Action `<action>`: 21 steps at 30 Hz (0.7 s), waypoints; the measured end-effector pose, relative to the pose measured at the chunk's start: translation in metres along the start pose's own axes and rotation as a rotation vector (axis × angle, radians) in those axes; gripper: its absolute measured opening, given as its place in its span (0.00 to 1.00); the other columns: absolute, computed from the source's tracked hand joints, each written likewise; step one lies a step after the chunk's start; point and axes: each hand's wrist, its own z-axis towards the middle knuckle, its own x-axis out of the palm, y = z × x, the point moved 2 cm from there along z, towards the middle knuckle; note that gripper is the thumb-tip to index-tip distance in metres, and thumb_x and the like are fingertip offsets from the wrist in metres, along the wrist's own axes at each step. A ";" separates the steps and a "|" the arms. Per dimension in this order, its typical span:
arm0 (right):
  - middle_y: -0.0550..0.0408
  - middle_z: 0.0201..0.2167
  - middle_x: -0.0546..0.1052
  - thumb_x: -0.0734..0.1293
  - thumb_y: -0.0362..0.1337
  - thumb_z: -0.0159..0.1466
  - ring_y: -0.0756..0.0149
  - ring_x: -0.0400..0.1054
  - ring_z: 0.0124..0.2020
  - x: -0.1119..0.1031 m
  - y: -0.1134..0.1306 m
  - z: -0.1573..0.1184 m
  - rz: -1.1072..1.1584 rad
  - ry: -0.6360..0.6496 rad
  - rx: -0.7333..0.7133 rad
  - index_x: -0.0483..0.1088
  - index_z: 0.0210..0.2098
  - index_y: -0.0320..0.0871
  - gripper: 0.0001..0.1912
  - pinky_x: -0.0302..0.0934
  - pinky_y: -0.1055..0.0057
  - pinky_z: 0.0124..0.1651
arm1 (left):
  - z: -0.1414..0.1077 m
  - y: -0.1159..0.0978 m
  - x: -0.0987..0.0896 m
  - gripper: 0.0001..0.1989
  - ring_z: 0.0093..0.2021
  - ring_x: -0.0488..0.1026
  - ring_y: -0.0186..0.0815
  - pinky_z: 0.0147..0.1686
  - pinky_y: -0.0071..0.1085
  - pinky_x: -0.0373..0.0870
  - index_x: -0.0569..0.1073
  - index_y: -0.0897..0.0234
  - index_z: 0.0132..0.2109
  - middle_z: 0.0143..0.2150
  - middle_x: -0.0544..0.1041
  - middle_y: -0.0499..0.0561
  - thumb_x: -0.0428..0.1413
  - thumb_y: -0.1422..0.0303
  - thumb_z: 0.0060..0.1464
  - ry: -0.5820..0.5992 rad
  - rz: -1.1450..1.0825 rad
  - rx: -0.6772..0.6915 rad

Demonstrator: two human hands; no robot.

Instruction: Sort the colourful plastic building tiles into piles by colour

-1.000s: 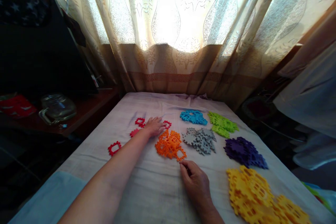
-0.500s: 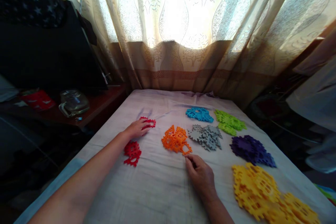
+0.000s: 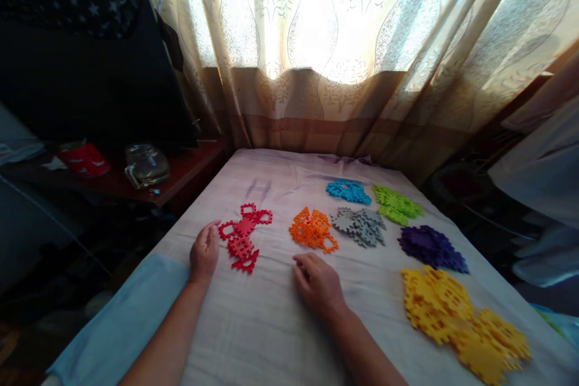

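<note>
Several red pieces [image 3: 245,228] lie spread in a loose cluster on the sheet-covered surface [image 3: 266,325]. Just left of them is my left hand [image 3: 205,253], its fingers together and pointing away from me; whether anything is in it cannot be seen. My right hand [image 3: 316,280] rests on the sheet below the orange pile [image 3: 312,229], fingers curled, what they hold, if anything, hidden. Grey pieces [image 3: 359,226] lie right of the orange ones, with blue pieces [image 3: 348,190] behind.
Green [image 3: 397,204], purple [image 3: 429,247] and yellow [image 3: 452,307] piles lie along the right side. A glass jar [image 3: 147,164] and a red container [image 3: 84,158] stand on the dark red desk [image 3: 199,163] beside a black screen [image 3: 94,84]. Curtains hang behind.
My left hand has come back from the far red piece and now sits left of the red cluster, which is fully uncovered. My right hand has moved left, away from the orange pile. The view has shifted slightly.
</note>
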 end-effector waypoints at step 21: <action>0.47 0.42 0.75 0.69 0.44 0.61 0.57 0.66 0.45 -0.033 -0.011 -0.023 -0.352 -0.048 0.113 0.72 0.42 0.41 0.14 0.59 0.64 0.48 | -0.001 -0.002 0.007 0.15 0.40 0.75 0.41 0.42 0.36 0.72 0.76 0.59 0.45 0.41 0.79 0.52 0.48 0.62 0.58 0.039 0.141 0.071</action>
